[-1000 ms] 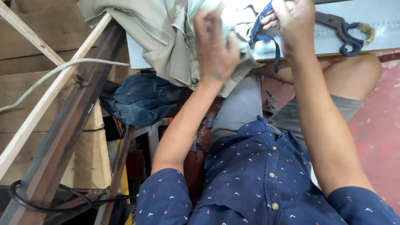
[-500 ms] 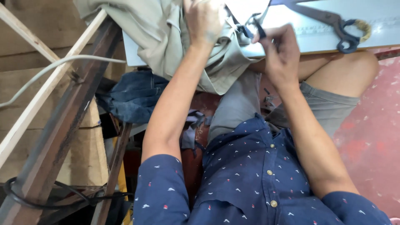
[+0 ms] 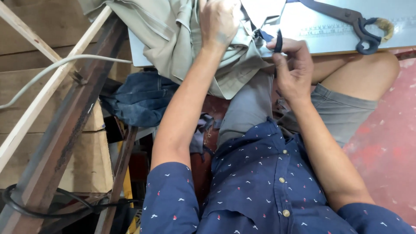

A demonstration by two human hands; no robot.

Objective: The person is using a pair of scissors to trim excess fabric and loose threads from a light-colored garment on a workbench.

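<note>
A khaki garment (image 3: pixel 173 39) lies bunched over the edge of a grey table (image 3: pixel 312 34) and hangs towards my lap. My left hand (image 3: pixel 219 21) rests on top of the folds, fingers closed on the cloth. My right hand (image 3: pixel 292 65) is at the table's near edge just right of the garment, pinching a small dark-handled cutting tool (image 3: pixel 277 42) whose tip points at the fabric. Its blades are mostly hidden by my fingers.
Large black-handled shears (image 3: pixel 355 21) lie on the table at the upper right. A dark blue denim piece (image 3: pixel 138 97) hangs below the table. A wooden frame (image 3: pixel 52 108) with a grey cable (image 3: pixel 56 69) stands left. Red floor (image 3: pixel 385 147) is right.
My view has shifted, so both hands now sit lower and more central. The right hand has come down from the garment's top to the table edge, still holding the small tool.
</note>
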